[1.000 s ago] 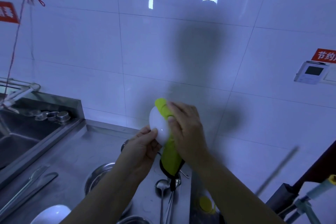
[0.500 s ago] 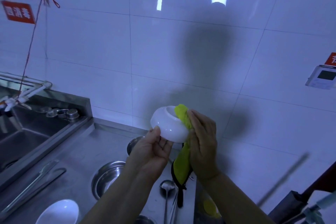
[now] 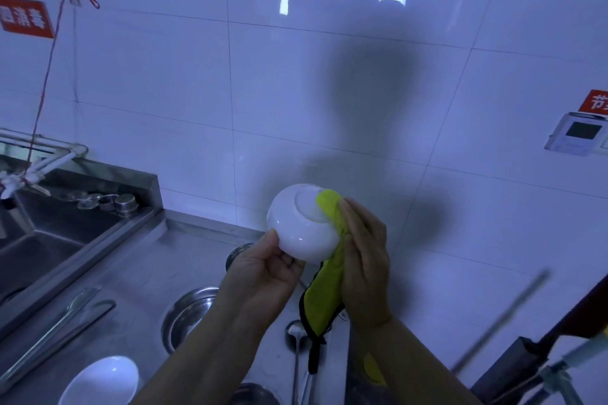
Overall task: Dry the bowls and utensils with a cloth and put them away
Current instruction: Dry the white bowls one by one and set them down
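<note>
I hold a small white bowl [image 3: 301,223] upside down in front of the tiled wall, its foot ring facing up. My left hand [image 3: 266,273] grips its rim from below, thumb on the outside. My right hand [image 3: 363,256] presses a yellow-green cloth [image 3: 325,279] against the bowl's right side and base; the cloth's black-edged tail hangs down. On the steel counter [image 3: 138,289] below lie a steel bowl [image 3: 187,316], a second white bowl [image 3: 102,381] and a spoon [image 3: 294,335].
A steel sink [image 3: 42,250] with a tap and small steel cups sits at the left. Long tongs [image 3: 56,335] lie along the counter's left side. Another steel bowl [image 3: 238,253] peeks out behind my left hand. A dark stand [image 3: 533,358] rises at the lower right.
The white bowl has been turned from on edge to base up. The cloth and my right hand have shifted from its far face to its base and right side.
</note>
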A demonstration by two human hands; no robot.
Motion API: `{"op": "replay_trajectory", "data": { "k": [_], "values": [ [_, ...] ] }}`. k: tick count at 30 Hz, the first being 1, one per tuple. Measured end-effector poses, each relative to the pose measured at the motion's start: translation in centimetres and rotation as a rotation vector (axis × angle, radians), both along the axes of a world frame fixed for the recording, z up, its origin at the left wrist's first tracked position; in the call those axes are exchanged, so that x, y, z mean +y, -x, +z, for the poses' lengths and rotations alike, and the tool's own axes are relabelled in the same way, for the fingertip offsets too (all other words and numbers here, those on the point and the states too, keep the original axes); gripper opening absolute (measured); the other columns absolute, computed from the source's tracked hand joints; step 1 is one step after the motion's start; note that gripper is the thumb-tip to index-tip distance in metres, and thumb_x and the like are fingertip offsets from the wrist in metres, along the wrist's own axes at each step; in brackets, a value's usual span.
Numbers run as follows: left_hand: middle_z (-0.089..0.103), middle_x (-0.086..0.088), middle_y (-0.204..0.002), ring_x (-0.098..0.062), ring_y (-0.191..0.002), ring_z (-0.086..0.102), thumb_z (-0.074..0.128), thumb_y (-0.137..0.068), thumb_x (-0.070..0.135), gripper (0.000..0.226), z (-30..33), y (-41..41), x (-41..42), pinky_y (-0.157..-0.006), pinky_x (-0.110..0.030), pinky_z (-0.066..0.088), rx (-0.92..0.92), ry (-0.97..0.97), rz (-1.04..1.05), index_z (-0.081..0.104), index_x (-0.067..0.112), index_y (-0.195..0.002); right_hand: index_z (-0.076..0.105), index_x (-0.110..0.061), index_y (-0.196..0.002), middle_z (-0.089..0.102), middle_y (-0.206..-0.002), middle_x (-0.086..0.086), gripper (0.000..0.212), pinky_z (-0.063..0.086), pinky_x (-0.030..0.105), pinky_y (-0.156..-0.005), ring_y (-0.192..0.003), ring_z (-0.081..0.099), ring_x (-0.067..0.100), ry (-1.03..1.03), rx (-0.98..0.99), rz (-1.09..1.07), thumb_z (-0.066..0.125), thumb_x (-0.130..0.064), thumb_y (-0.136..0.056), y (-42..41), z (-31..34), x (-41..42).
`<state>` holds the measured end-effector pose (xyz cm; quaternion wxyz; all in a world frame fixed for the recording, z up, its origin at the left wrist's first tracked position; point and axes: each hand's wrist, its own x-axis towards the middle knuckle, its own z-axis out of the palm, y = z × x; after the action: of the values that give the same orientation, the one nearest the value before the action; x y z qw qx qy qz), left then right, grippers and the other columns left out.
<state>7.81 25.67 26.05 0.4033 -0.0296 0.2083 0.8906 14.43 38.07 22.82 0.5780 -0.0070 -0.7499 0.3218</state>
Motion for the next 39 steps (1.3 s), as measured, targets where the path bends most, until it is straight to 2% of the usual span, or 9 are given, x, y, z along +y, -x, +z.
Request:
{"op": "replay_trajectory", "data": {
  "k": [3, 8, 19, 23, 28, 31, 34, 36, 39],
  "values": [
    [0.068, -0.013, -0.112, -0.021, -0.107, 0.062, 0.046, -0.091, 0.009, 0.027, -0.8, 0.1, -0.4, -0.093, -0.037, 0.050, 0.121, 0.034, -0.004, 0.059, 0.001, -0.114, 0.055, -0.015, -0.123, 0.056, -0.125, 0.000, 0.036, 0.036, 0.017, -0.102, -0.118, 0.051, 0.005, 0.247, -0.059, 0.093, 0.040, -0.003, -0.093, 0.1, 1.1, 0.7],
    [0.072, -0.008, -0.090, -0.015, -0.080, 0.068, 0.050, -0.076, 0.010, 0.026, -0.7, 0.8, -1.7, -0.069, -0.023, 0.057, 0.445, 0.117, -0.015, 0.063, 0.002, -0.098, 0.059, -0.032, -0.115, 0.060, -0.118, -0.017, 0.042, 0.038, 0.008, -0.091, -0.111, 0.054, -0.005, 0.372, -0.244, 0.215, 0.044, 0.002, -0.096, 0.8, 2.8, 1.9],
    [0.065, -0.012, -0.084, -0.015, -0.072, 0.058, 0.044, -0.090, -0.002, 0.021, -0.7, 4.6, -5.7, -0.062, -0.016, 0.046, 1.034, 0.577, -0.052, 0.063, -0.003, -0.101, 0.065, -0.014, -0.119, 0.061, -0.116, -0.003, 0.041, 0.038, 0.024, -0.094, -0.106, 0.052, 0.018, -0.196, -0.371, 0.145, 0.044, -0.001, -0.086, 4.3, 3.8, -1.6],
    [0.067, 0.001, -0.074, -0.009, -0.068, 0.059, 0.050, -0.086, -0.002, 0.017, -1.8, 5.6, -7.9, -0.063, -0.016, 0.047, 1.098, 0.595, -0.061, 0.064, 0.004, -0.092, 0.066, -0.015, -0.116, 0.059, -0.110, -0.007, 0.038, 0.037, 0.016, -0.093, -0.105, 0.053, 0.016, -0.120, -0.406, 0.232, 0.044, -0.002, -0.088, 6.2, 1.6, -2.5],
    [0.070, -0.008, -0.084, -0.019, -0.079, 0.063, 0.056, -0.078, 0.016, 0.018, -6.2, 7.0, -11.0, -0.077, -0.029, 0.049, 1.076, 0.731, -0.086, 0.071, 0.017, -0.088, 0.065, -0.009, -0.116, 0.065, -0.112, 0.008, 0.028, 0.044, 0.030, -0.091, -0.104, 0.058, 0.023, 0.059, -0.614, 0.259, 0.048, -0.001, -0.096, 7.2, -3.8, -2.0],
    [0.069, -0.017, -0.092, -0.026, -0.085, 0.062, 0.055, -0.078, 0.020, 0.022, -10.2, 7.8, -12.1, -0.084, -0.039, 0.046, 1.146, 0.918, -0.113, 0.071, 0.013, -0.092, 0.067, -0.011, -0.114, 0.066, -0.111, 0.005, 0.027, 0.045, 0.029, -0.093, -0.106, 0.059, 0.016, 0.148, -0.689, 0.209, 0.048, -0.001, -0.096, 6.3, -6.9, -1.9],
    [0.067, -0.009, -0.084, -0.018, -0.079, 0.061, 0.057, -0.079, 0.024, 0.018, -14.6, 8.5, -12.1, -0.076, -0.032, 0.044, 1.320, 1.273, -0.066, 0.070, 0.018, -0.091, 0.065, -0.022, -0.103, 0.069, -0.102, -0.003, 0.028, 0.041, 0.008, -0.086, -0.098, 0.060, -0.003, 0.306, -0.656, 0.220, 0.048, -0.001, -0.095, 5.0, -8.9, -2.3],
    [0.070, -0.006, -0.100, -0.022, -0.095, 0.064, 0.057, -0.088, 0.022, 0.019, -17.4, 8.6, -11.8, -0.081, -0.030, 0.045, 1.415, 1.485, -0.092, 0.068, 0.022, -0.103, 0.064, -0.026, -0.100, 0.069, -0.103, -0.004, 0.034, 0.040, 0.004, -0.082, -0.093, 0.060, -0.004, 0.398, -0.691, 0.197, 0.047, 0.002, -0.096, 4.2, -10.3, -2.3],
    [0.066, -0.002, -0.115, -0.021, -0.108, 0.059, 0.052, -0.092, 0.022, 0.029, -19.8, 8.6, -11.5, -0.089, -0.027, 0.043, 1.613, 1.619, -0.167, 0.063, 0.026, -0.118, 0.065, -0.015, -0.108, 0.067, -0.111, 0.002, 0.028, 0.045, 0.019, -0.092, -0.102, 0.060, 0.008, 0.463, -0.766, 0.144, 0.044, 0.001, -0.097, 3.3, -12.5, -1.7]
  ]
}}
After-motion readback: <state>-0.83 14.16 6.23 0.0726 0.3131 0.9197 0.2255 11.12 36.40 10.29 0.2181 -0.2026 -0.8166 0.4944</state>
